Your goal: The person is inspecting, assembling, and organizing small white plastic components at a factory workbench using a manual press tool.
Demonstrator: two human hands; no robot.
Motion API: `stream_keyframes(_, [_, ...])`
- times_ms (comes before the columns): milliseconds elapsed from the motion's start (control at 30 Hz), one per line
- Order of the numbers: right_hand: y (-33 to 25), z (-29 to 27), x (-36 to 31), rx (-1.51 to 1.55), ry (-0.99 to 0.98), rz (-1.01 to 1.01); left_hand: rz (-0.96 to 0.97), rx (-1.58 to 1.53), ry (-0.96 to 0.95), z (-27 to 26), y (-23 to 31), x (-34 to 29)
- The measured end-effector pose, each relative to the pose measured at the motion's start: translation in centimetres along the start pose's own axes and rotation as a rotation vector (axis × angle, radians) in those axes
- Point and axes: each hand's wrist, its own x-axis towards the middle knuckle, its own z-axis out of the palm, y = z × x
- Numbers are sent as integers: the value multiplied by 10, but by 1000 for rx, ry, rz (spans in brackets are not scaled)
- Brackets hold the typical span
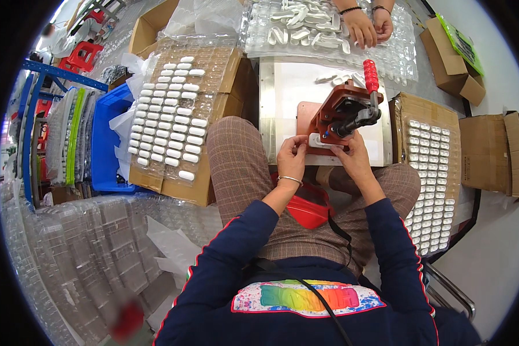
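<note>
Both hands are in close at the near edge of the surface (279, 81)! The white oval piece (315, 140) sits low in the red press (328, 112), the left hand (292, 160) at its left end, the right hand (356, 158) by its right; whether either grip is pinching it, I can't tell. Loose white parts (341, 79) lie toward the far edge, behind the press.

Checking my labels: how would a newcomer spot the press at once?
Find the white tabletop, upper centre. On it, by the left hand and right hand, stands the reddish press. Its ribbed red handle sets it apart from the flat trays beside.
</note>
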Motion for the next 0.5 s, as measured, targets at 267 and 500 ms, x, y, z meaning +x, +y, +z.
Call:
stream_keyframes(267, [-4,-32,3,108,31,129,161,254,-74,4,14,2])
stream_keyframes(500, [-90,-101,104,712,78,119,367,500,-105,7,11,2])
